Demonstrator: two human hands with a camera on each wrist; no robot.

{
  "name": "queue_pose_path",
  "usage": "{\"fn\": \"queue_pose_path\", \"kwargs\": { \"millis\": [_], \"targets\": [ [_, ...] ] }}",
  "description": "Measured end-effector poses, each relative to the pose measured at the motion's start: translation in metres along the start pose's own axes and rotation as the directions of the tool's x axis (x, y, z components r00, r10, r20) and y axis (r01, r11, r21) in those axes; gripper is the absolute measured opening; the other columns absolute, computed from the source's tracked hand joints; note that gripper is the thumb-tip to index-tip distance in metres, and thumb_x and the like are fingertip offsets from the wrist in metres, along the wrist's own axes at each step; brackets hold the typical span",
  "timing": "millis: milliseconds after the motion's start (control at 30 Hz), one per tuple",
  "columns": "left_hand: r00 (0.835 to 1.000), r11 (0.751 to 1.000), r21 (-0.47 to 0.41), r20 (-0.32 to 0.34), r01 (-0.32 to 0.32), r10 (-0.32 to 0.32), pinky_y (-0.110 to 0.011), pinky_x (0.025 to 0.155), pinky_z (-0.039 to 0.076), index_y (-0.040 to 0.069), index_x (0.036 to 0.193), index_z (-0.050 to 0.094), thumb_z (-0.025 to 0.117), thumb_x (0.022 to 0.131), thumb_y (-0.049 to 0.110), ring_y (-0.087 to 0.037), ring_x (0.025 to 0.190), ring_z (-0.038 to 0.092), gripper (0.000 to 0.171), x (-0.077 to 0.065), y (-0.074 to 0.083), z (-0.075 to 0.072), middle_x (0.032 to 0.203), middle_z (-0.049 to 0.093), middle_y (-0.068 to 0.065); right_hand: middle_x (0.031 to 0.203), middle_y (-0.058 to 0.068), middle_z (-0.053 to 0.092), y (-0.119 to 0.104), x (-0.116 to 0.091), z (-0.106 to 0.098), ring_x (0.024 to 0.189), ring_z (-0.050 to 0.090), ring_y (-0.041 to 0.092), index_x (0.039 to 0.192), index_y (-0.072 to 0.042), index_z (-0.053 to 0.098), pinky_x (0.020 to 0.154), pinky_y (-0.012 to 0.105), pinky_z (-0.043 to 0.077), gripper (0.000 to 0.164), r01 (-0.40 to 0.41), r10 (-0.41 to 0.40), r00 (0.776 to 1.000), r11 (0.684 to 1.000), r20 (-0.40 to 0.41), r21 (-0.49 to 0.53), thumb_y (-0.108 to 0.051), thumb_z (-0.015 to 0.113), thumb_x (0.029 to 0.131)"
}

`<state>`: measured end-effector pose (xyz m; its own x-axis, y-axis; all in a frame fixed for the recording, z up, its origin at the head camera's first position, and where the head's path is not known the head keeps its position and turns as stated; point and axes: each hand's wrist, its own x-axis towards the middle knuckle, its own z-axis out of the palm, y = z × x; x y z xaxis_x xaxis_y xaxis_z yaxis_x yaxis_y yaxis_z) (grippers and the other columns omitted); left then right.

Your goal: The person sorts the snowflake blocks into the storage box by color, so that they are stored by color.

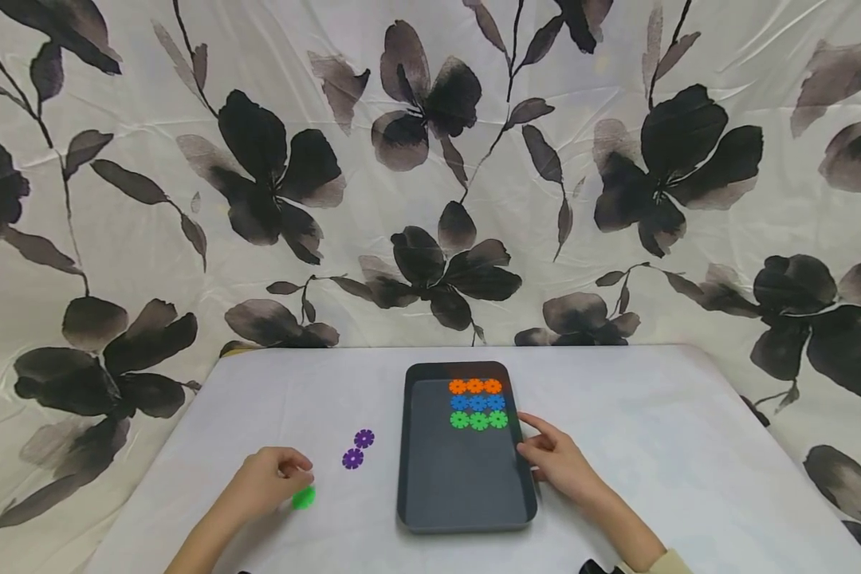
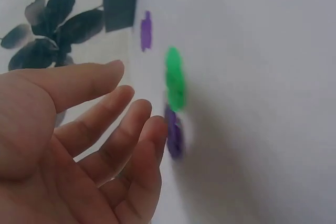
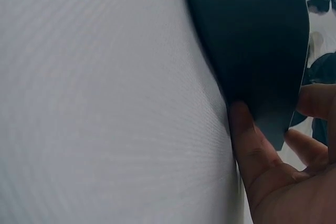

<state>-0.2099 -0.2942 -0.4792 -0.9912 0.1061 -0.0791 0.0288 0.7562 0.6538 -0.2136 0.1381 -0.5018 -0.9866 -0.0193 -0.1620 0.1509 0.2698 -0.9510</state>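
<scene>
My left hand (image 1: pixel 269 482) hovers over the left part of the table, fingers bent and the thumb apart from them in the left wrist view, nothing between. Just off its fingertips is a blurred green disc (image 1: pixel 304 498), which the left wrist view shows edge-on. Two purple flower-shaped discs (image 1: pixel 352 458) lie near each other to the right of that hand. At the right edge of the dark grey tray (image 1: pixel 466 486), my right hand (image 1: pixel 560 462) grips the side, some fingertips at the rim and one finger (image 3: pixel 244 129) against the outer wall.
Inside the tray, at its upper right, sit three orange discs (image 1: pixel 475 386), three blue discs (image 1: pixel 477 402) and three green discs (image 1: pixel 478 420), in rows. A white cloth covers the table (image 1: pixel 638 414). Behind it hangs a floral curtain (image 1: pixel 531 199).
</scene>
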Motion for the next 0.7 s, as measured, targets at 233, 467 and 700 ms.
{"fn": "queue_pose_path", "kwargs": {
  "millis": [233, 467, 700],
  "targets": [
    [1.0, 1.0, 0.031, -0.005, 0.005, -0.005, -0.028, 0.059, 0.041, 0.009, 0.091, 0.071, 0.083, 0.076, 0.018, -0.014, 0.068, 0.05, 0.022, -0.016, -0.015, 0.006, 0.074, 0.057, 0.004, 0.096, 0.009, 0.064, 0.002, 0.0, 0.001, 0.085, 0.06, 0.021, 0.144, -0.014, 0.048, 0.069, 0.036, 0.055, 0.052, 0.0, 0.0, 1.0, 1.0, 0.007, -0.003, -0.012, 0.063, 0.094],
    [1.0, 0.999, 0.042, -0.005, 0.026, -0.025, -0.026, 0.058, 0.04, 0.009, 0.091, 0.071, 0.088, 0.068, 0.015, -0.015, 0.068, 0.047, 0.029, -0.02, -0.015, 0.01, 0.074, 0.055, 0.003, 0.096, 0.01, 0.064, 0.003, 0.001, 0.002, 0.085, 0.06, 0.021, 0.144, -0.014, 0.048, 0.069, 0.037, 0.056, 0.052, 0.003, -0.003, 1.0, 1.0, 0.009, 0.015, -0.012, 0.063, 0.094],
    [1.0, 0.999, 0.035, -0.005, 0.028, -0.028, -0.026, 0.057, 0.04, 0.008, 0.092, 0.071, 0.088, 0.066, 0.014, -0.016, 0.069, 0.047, 0.031, -0.016, -0.015, 0.011, 0.074, 0.054, 0.001, 0.096, 0.01, 0.064, 0.001, -0.001, 0.001, 0.084, 0.059, 0.021, 0.143, -0.013, 0.048, 0.069, 0.036, 0.055, 0.052, 0.005, -0.005, 1.0, 1.0, -0.003, 0.012, -0.011, 0.063, 0.094]
  ]
}}
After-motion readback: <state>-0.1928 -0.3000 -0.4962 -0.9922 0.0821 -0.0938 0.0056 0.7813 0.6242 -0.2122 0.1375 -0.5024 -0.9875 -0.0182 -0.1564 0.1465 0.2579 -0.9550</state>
